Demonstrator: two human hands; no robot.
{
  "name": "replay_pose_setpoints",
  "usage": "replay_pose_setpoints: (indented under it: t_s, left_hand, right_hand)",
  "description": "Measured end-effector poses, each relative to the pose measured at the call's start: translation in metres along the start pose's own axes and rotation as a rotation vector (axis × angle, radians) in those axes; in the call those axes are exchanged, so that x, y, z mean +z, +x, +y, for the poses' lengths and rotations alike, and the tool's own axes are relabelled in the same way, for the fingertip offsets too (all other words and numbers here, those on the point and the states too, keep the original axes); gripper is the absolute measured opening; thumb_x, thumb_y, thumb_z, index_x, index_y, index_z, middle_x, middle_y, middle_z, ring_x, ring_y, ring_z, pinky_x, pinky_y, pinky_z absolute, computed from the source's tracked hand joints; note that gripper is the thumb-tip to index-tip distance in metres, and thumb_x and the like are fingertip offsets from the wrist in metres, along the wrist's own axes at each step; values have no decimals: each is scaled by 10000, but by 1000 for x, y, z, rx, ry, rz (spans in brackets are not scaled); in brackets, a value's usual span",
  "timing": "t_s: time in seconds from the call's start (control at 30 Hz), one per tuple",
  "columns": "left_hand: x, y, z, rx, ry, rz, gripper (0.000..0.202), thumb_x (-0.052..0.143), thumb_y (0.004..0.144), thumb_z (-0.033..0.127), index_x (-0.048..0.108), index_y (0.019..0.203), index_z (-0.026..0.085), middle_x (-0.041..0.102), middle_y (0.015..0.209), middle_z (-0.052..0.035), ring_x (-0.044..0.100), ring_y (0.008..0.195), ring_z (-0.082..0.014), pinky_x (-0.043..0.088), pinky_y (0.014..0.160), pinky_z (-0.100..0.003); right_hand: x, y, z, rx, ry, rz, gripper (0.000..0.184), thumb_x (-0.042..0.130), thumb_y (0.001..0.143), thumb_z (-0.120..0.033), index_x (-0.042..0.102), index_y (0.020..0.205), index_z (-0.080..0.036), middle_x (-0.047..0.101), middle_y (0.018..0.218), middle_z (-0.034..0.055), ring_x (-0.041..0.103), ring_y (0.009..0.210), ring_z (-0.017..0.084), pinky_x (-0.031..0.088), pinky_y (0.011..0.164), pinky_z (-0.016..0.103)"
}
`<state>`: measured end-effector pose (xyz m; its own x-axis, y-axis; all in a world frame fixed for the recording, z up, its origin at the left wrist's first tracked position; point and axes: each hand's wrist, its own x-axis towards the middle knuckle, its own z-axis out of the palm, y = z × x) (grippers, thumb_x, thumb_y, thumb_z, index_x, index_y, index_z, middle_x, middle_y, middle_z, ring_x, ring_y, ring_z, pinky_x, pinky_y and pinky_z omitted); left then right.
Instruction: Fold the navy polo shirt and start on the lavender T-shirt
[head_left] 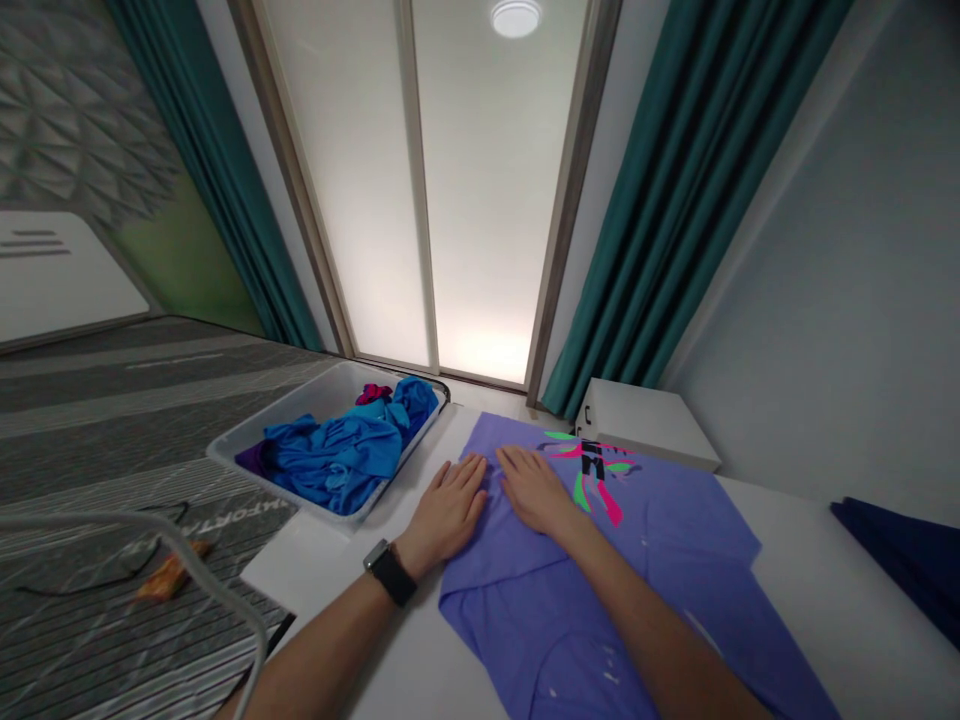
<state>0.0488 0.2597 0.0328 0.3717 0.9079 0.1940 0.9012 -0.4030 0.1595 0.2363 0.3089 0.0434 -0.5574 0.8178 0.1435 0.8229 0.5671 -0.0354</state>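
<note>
A purple T-shirt (675, 520) with a pink, green and black print lies spread on the white table (405, 640), its near part creased and folded over. My left hand (448, 508), with a dark watch on the wrist, rests flat at the shirt's left edge, fingers stretched out. Close beside it, my right hand (534, 488) lies palm down on the shirt just left of the print, fingers extended. Neither hand grips the cloth. My right forearm passes over the near part of the shirt and hides some of it.
Left of the shirt stands a white plastic bin (300, 400) holding crumpled blue, purple and red clothes. A folded navy cloth (900, 560) lies at the table's right. Behind are a white drawer cabinet (645, 415) and teal curtains (645, 220). A pale curved tube (187, 555) crosses the lower left.
</note>
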Motion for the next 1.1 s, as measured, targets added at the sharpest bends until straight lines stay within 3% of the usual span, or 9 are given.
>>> replay_pose_setpoints:
  t_s: [0.1, 0.3, 0.5, 0.63, 0.73, 0.83, 0.93, 1.1]
  left_hand:
    - [6, 1, -7, -26, 51, -19, 546, 282, 1002, 408, 347, 1486, 164, 349, 1547, -90, 293, 1439, -217, 240, 1177, -455]
    - [8, -2, -14, -54, 73, -37, 593, 311, 990, 481, 351, 1486, 159, 314, 1558, -108, 268, 1448, -242, 217, 1179, -481]
    - [-12, -6, -12, -1, -11, -25, 563, 267, 1014, 433, 301, 1504, 158, 287, 1570, -117, 225, 1462, -235, 211, 1180, -479]
    - [-20, -14, 17, 242, -46, -26, 559, 317, 1008, 426, 244, 1526, 229, 281, 1578, -76, 245, 1457, -216, 183, 1195, -458]
    - [-18, -21, 43, 379, -68, -79, 595, 349, 996, 475, 217, 1535, 259, 272, 1582, -72, 262, 1450, -235, 222, 1182, -454]
    - [-12, -26, 55, 451, -79, -117, 616, 376, 984, 498, 208, 1536, 282, 256, 1588, -68, 270, 1447, -249, 241, 1172, -460]
    - [-7, -28, 54, 484, -74, -114, 603, 394, 981, 484, 233, 1529, 291, 289, 1578, -71, 291, 1438, -256, 240, 1168, -466]
    - [-12, -28, 52, 515, -72, -79, 542, 424, 973, 443, 346, 1477, 260, 382, 1529, -89, 363, 1391, -258, 274, 1142, -456]
  right_hand:
    - [10, -5, -9, 10, 64, -76, 585, 286, 992, -382, 317, 1495, -85, 295, 1558, 150, 240, 1446, 254, 140, 1180, 472]
    - [13, -4, -5, 85, 138, -120, 664, 223, 986, -494, 259, 1520, -102, 210, 1585, 125, 162, 1469, 246, 88, 1188, 489]
    - [-9, -19, 46, 237, 222, -144, 624, 184, 996, -411, 201, 1531, -90, 183, 1594, 116, 139, 1473, 201, 124, 1188, 464]
    - [-18, -58, 88, 372, 213, -159, 589, 204, 994, -375, 275, 1513, -105, 254, 1574, 130, 213, 1456, 219, 167, 1178, 474]
    - [-20, -99, 104, 397, 247, -167, 592, 190, 997, -394, 283, 1512, -115, 263, 1572, 122, 214, 1456, 217, 159, 1182, 476]
    - [-19, -141, 106, 417, 236, -121, 592, 202, 993, -393, 293, 1509, -118, 275, 1568, 123, 218, 1455, 214, 145, 1188, 477]
    - [-13, -177, 99, 434, 179, -83, 601, 226, 990, -401, 310, 1500, -96, 286, 1560, 141, 232, 1451, 221, 166, 1186, 478]
    - [-1, -204, 85, 405, 30, -48, 604, 277, 985, -435, 340, 1491, -111, 276, 1561, 142, 223, 1453, 246, 178, 1176, 505]
